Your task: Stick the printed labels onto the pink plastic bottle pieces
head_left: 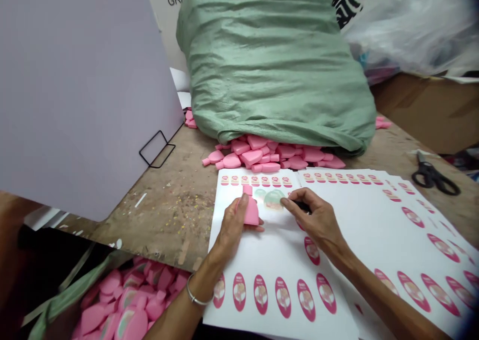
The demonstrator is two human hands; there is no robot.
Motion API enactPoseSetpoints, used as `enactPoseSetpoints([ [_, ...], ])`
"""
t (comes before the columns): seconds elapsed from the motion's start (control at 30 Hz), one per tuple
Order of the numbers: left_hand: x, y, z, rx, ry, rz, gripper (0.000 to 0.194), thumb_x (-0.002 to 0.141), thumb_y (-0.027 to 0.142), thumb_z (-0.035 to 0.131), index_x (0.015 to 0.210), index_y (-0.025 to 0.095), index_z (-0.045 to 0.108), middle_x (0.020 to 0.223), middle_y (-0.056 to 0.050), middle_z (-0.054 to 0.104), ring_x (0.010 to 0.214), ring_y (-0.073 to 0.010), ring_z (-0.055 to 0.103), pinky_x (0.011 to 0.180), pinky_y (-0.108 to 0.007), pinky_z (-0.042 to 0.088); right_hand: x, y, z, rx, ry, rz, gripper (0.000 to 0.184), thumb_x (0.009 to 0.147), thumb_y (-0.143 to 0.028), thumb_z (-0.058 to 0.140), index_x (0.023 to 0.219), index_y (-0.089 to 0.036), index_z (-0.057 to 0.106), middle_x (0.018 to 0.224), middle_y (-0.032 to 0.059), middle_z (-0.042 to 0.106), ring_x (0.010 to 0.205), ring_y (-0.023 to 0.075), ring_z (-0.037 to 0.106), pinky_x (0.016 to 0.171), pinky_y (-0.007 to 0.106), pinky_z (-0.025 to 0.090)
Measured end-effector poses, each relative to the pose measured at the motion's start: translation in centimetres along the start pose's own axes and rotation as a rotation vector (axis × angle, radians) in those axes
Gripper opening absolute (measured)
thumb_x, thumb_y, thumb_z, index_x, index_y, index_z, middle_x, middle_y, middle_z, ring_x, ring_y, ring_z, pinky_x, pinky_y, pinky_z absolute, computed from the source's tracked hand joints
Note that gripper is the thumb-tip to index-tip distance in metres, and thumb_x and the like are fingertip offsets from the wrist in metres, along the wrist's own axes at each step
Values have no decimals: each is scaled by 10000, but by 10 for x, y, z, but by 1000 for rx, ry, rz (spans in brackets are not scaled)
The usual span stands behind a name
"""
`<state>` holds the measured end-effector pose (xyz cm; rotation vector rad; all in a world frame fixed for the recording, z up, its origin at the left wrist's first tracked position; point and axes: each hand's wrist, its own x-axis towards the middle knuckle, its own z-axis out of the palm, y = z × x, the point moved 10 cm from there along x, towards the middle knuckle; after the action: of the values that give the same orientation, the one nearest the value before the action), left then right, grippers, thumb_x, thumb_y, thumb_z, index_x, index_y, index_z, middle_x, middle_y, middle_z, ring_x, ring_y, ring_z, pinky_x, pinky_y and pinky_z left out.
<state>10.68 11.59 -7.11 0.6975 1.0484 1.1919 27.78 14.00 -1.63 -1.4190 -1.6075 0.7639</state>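
A green woven sack (277,65) is slumping across the back of the worn wooden counter (168,215), and a pale board (75,90) is leaning on a black wire stand (157,150) to its left. A heap of pink moulded pieces (258,155) is spilling from under the sack, while more pink pieces (127,295) are piling up below the counter at lower left. White sticker sheets (374,200) printed with pink ovals are fanning across the counter, with black scissors (434,177) lying beyond them. Over the nearest sheet, the left hand (232,225) is holding a pink piece (251,212), its grip closed round the edges, thumb across the face. That piece is looking light, stiff and smooth, so its rim seems the surer hold. The right hand (318,217) is pinching a small dark object (301,206) between thumb and fingers, just beside a round greenish label (273,200); what that object is cannot be made out.
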Motion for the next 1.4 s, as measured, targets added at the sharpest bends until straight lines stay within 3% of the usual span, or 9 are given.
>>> enactPoseSetpoints([
  [0.13, -8, -1, 9, -181, -39, -72, 601, 836, 632, 442, 951, 80, 649, 770, -115, 691, 710, -214, 670, 627, -332, 575, -4, -16, 12, 56, -112, 25, 342, 782, -489, 626, 969, -209, 689, 705, 4, 625, 619, 135, 533, 571, 261, 431],
  [0.2, -12, 1, 12, -206, -45, -88, 622, 838, 639, 431, 967, 75, 658, 775, -121, 701, 716, -222, 677, 653, -351, 580, -8, -21, 19, 71, -134, 29, 335, 781, -493, 626, 964, -227, 715, 770, 16, 674, 653, 149, 570, 588, 270, 453],
  [0.6, -15, 6, 16, -270, -68, -71, 606, 886, 599, 373, 1036, 86, 657, 913, -129, 715, 811, -236, 688, 736, -371, 579, -17, -40, 24, 85, -89, -51, 219, 791, -414, 643, 892, -237, 724, 910, 35, 717, 823, 206, 643, 721, 330, 513],
  [0.9, -15, 10, 17, -271, -88, -49, 569, 904, 566, 363, 1007, 87, 651, 950, -132, 698, 875, -246, 671, 783, -391, 564, -19, -43, 28, 52, -66, -96, 212, 810, -398, 633, 917, -235, 715, 904, 35, 710, 822, 201, 641, 747, 337, 517],
  [1.03, -20, 19, 23, -232, -198, -13, 292, 845, 357, 589, 1017, 122, 615, 950, -84, 678, 877, -218, 655, 810, -389, 554, -17, -46, 23, -49, -36, -164, 241, 826, -420, 604, 950, -235, 695, 898, 48, 703, 759, 192, 634, 678, 334, 522],
  [1.17, -27, 20, 27, -220, -266, -42, 270, 755, 151, 683, 1006, 139, 585, 942, -41, 644, 876, -170, 633, 868, -389, 530, -9, -45, 12, -213, 32, -169, 434, 729, -493, 680, 1064, -220, 646, 1002, 80, 681, 891, 253, 639, 807, 424, 515],
  [1.27, -36, 17, 36, -208, -329, -104, 262, 761, 135, 672, 1007, 132, 581, 956, -59, 639, 901, -175, 627, 884, -394, 514, -1, -38, 25, -75, -112, -79, 636, 657, -507, 729, 1203, -236, 550, 1153, 84, 630, 1006, 260, 626, 832, 394, 526],
  [1.33, -46, 18, 43, -205, -401, -136, 308, 758, 144, 670, 1051, 144, 575, 979, -73, 642, 899, -189, 630, 857, -401, 520, 5, -32, 40, 25, -252, -46, 623, 682, -511, 704, 1218, -245, 531, 1162, 74, 624, 1012, 242, 628, 797, 353, 536],
  [1.4, -55, 20, 41, -180, -440, -155, 348, 762, 194, 665, 1094, 148, 572, 1032, -104, 642, 899, -216, 633, 818, -415, 527, 20, -18, 40, 14, -274, -10, 549, 718, -529, 662, 1168, -232, 561, 1102, 69, 646, 955, 229, 641, 744, 333, 532],
])
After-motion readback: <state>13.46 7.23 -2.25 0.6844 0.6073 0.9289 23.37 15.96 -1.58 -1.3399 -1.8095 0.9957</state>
